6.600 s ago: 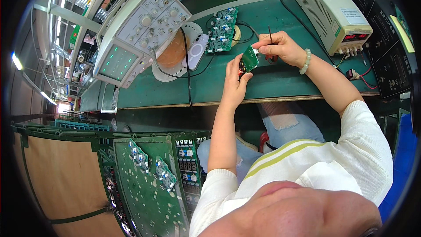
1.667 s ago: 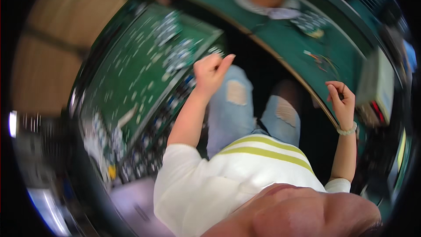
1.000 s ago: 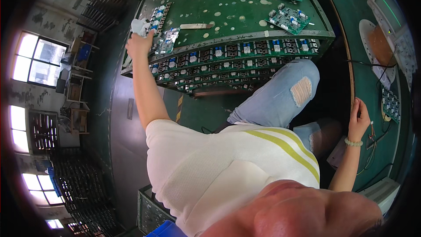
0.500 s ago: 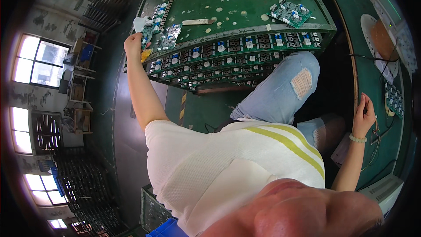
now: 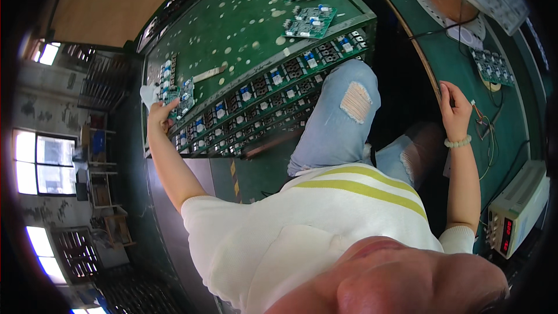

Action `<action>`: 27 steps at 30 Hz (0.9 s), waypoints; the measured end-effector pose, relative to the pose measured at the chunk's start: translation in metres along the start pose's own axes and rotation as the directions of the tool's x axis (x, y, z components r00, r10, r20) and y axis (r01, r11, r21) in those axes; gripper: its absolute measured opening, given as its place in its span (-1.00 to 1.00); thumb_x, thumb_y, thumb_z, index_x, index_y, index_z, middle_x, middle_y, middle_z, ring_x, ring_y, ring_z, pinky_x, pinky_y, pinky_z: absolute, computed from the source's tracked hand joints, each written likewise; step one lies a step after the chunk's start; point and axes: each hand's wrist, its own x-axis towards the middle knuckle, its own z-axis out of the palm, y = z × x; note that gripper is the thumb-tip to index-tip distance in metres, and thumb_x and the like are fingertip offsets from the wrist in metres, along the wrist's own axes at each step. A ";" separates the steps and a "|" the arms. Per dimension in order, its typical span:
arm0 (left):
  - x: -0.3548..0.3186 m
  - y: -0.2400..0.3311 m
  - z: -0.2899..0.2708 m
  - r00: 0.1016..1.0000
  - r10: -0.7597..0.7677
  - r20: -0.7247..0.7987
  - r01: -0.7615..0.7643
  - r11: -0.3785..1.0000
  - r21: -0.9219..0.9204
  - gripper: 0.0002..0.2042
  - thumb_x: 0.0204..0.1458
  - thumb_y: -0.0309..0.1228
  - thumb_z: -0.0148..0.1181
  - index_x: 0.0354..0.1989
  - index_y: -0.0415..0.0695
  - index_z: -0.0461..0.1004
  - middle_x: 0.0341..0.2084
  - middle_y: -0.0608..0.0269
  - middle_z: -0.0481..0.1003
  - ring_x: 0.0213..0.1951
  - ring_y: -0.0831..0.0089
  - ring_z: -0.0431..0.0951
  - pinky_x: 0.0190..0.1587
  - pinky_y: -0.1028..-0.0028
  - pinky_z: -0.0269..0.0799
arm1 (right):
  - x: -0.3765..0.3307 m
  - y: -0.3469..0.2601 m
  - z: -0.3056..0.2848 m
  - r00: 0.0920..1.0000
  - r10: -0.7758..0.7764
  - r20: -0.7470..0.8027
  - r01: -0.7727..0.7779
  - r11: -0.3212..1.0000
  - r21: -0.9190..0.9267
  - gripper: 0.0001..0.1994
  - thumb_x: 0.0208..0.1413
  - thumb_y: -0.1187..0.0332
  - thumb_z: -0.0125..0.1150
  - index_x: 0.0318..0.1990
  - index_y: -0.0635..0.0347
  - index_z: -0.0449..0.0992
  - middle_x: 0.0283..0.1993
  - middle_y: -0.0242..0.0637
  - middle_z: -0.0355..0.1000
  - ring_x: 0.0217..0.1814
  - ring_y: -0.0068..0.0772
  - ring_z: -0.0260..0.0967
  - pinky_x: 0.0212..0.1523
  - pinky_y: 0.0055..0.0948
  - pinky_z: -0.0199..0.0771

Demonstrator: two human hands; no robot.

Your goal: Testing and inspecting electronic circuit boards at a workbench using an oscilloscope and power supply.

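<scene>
My left hand (image 5: 159,116) is at the front left corner of a green bench top, closed on the edge of a green circuit board (image 5: 186,94) with its thumb on top. The fingers under the board are partly hidden. Right behind it lies another populated circuit board (image 5: 167,79), and a white scrap (image 5: 149,95) sits beside them at the bench's left edge. My right hand (image 5: 457,109), wearing a bead bracelet, rests by the edge of the right-hand table. Its fingers are loosely bent and apart, with nothing seen in them.
Two circuit boards (image 5: 309,22) lie at the bench's right end, and a flat strip (image 5: 209,74) lies near its front edge. Below are racked rows of boards (image 5: 244,94). The right table holds a spool (image 5: 444,0), a circuit board (image 5: 492,67), wires and a power supply (image 5: 516,209).
The whole view has swung, so the bench appears further left and tilted. My left thumb now reaches over the circuit board. My right hand stays by the right table's edge.
</scene>
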 end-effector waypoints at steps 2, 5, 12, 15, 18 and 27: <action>0.006 -0.002 -0.002 0.994 -0.086 0.068 0.094 0.987 -0.128 -0.57 -0.27 -0.29 0.54 -0.23 -0.16 0.50 -0.48 0.27 0.53 -0.66 0.46 0.41 -0.75 0.55 0.05 | -0.001 -0.004 -0.001 1.000 0.017 0.008 -0.017 1.000 0.007 -0.88 0.14 0.50 0.18 -0.19 0.30 0.56 -0.39 -0.24 0.52 -0.44 -0.55 0.42 -0.37 -0.58 0.40; 0.009 0.005 0.007 0.991 -0.132 0.031 0.136 0.976 -0.169 -0.58 -0.26 -0.39 0.50 -0.19 -0.16 0.48 -0.44 0.26 0.52 -0.59 0.44 0.42 -0.67 0.47 0.15 | -0.001 -0.003 -0.004 0.999 0.032 0.017 -0.032 0.999 -0.004 -0.87 0.13 0.51 0.18 -0.18 0.29 0.56 -0.39 -0.24 0.52 -0.43 -0.51 0.44 -0.37 -0.57 0.42; 0.008 0.013 0.008 0.998 0.052 -0.028 -0.059 0.913 -0.403 -0.60 -0.19 -0.56 0.37 -0.10 -0.30 0.45 -0.24 0.13 0.55 -0.26 0.24 0.60 -0.28 0.23 0.55 | 0.000 -0.003 -0.003 1.000 -0.003 0.024 0.003 1.000 0.008 -0.87 0.11 0.51 0.20 -0.18 0.26 0.57 -0.36 -0.19 0.53 -0.40 -0.43 0.49 -0.34 -0.54 0.45; 0.003 0.034 0.019 0.975 0.199 -0.095 -0.219 0.811 -0.543 -0.58 -0.19 -0.55 0.41 -0.08 -0.29 0.47 -0.25 0.17 0.56 -0.27 0.31 0.60 -0.23 0.37 0.53 | -0.001 -0.004 -0.004 1.000 0.000 0.009 0.000 1.000 -0.011 -0.87 0.10 0.49 0.21 -0.19 0.25 0.57 -0.35 -0.18 0.54 -0.40 -0.39 0.50 -0.33 -0.52 0.46; 0.011 0.053 0.020 0.967 0.239 -0.085 -0.236 0.726 -0.646 -0.59 -0.15 -0.54 0.41 -0.06 -0.25 0.48 -0.19 0.18 0.56 -0.23 0.35 0.60 -0.24 0.39 0.51 | -0.001 -0.004 -0.006 1.000 -0.019 0.014 0.020 0.999 -0.035 -0.87 0.10 0.46 0.21 -0.20 0.22 0.58 -0.33 -0.16 0.54 -0.36 -0.29 0.53 -0.31 -0.47 0.48; 0.012 0.159 0.131 0.897 0.368 0.245 -0.055 0.641 -0.765 -0.65 -0.06 -0.53 0.35 -0.06 -0.25 0.47 -0.12 0.17 0.55 -0.13 0.30 0.58 -0.03 0.30 0.54 | -0.001 -0.003 -0.001 0.993 -0.116 -0.012 0.116 0.992 -0.045 -0.89 0.05 0.48 0.20 -0.26 0.23 0.55 -0.34 -0.16 0.53 -0.38 -0.16 0.51 -0.37 -0.37 0.49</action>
